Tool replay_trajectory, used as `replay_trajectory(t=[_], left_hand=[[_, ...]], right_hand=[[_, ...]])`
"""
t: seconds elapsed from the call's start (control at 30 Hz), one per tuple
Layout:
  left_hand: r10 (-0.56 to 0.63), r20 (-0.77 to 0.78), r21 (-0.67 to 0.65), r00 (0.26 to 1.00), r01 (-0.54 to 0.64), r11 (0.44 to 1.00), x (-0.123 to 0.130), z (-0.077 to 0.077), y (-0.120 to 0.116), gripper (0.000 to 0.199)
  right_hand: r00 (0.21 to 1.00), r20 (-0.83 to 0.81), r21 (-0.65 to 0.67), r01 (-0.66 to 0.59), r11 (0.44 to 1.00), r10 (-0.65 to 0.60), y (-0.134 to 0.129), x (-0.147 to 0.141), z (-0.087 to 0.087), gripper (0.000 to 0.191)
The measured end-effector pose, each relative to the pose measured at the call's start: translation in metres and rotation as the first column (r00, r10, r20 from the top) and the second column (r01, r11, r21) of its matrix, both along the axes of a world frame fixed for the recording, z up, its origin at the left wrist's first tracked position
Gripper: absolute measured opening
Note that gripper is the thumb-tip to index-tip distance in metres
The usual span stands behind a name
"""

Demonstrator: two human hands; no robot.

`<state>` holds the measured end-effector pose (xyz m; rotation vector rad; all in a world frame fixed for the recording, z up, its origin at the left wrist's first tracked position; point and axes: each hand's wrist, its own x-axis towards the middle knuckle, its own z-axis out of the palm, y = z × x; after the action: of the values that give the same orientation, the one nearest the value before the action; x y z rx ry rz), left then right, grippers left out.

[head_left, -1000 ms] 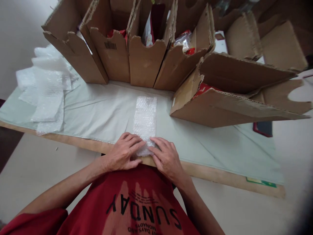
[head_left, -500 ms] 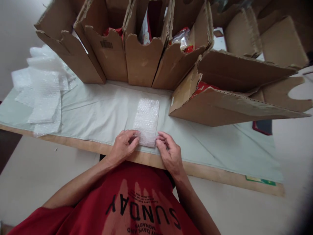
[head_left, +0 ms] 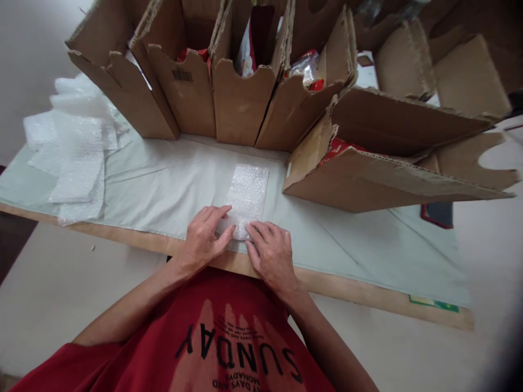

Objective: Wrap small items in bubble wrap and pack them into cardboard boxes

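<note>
A flat rectangular piece of bubble wrap (head_left: 249,190) lies on the cloth-covered table in front of me, its near end folded over. At its left edge is my left hand (head_left: 206,235), thumb and index finger stretched apart and touching the wrap near the fold. My right hand (head_left: 270,251) grips the folded near end at the right, fingertips on top and thumb at the near edge. Whether anything lies inside the wrap, I cannot tell.
Several upright cardboard boxes (head_left: 241,106) stand in a row at the back, with packets inside. Another cardboard box (head_left: 351,185) lies angled at the right. Loose bubble wrap sheets (head_left: 79,158) are piled at the left. A dark phone-like object (head_left: 437,214) is at the far right.
My right hand has moved left onto the near end of the bubble wrap, folding it. My left thumb and index finger have spread wider.
</note>
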<state>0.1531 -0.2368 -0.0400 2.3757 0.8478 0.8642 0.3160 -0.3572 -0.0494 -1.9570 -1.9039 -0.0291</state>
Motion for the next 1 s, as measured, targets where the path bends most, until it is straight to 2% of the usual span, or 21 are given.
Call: replay_trajectory(t=[0.07,0.17,0.3,0.43,0.6,0.7,0.83,1.0], left_hand=[[-0.076,0.011,0.100,0.997,0.074,0.992,-0.001,0.010,0.006,0.033],[-0.220,-0.048,0.162,0.974,0.225,0.961,-0.004,0.018,0.012,0.033],[-0.390,-0.205,0.165,0.898,0.424,0.891,-0.011,0.014,0.014,0.034],[-0.441,-0.296,0.095,0.847,0.485,0.869,-0.011,0.006,0.017,0.049],[-0.376,-0.268,-0.030,0.887,0.383,0.923,-0.005,-0.003,0.024,0.025],[-0.295,-0.222,-0.148,0.929,0.267,0.952,0.001,-0.004,0.030,0.022],[-0.209,-0.253,-0.293,0.945,0.131,0.947,0.011,0.000,0.035,0.024],[-0.116,-0.294,-0.276,0.949,0.032,0.961,0.019,0.000,0.032,0.028]], right_hand=[[1.000,-0.005,-0.005,-0.024,1.000,0.024,0.000,0.002,0.002,0.033],[0.999,-0.007,-0.027,-0.044,0.999,0.044,-0.001,0.004,0.005,0.027],[0.994,-0.089,-0.023,-0.062,0.998,0.060,0.000,0.012,0.002,0.021],[0.979,-0.184,-0.046,-0.097,0.994,0.087,0.004,0.020,0.000,0.024],[0.963,-0.252,-0.098,-0.126,0.987,0.098,0.007,0.026,0.007,0.027],[0.939,-0.335,-0.095,-0.113,0.989,0.075,0.008,0.030,0.009,0.030],[0.919,-0.395,-0.028,-0.019,0.999,0.007,0.015,0.034,0.002,0.030],[0.910,-0.410,0.072,0.108,0.992,-0.069,0.024,0.034,-0.007,0.030]])
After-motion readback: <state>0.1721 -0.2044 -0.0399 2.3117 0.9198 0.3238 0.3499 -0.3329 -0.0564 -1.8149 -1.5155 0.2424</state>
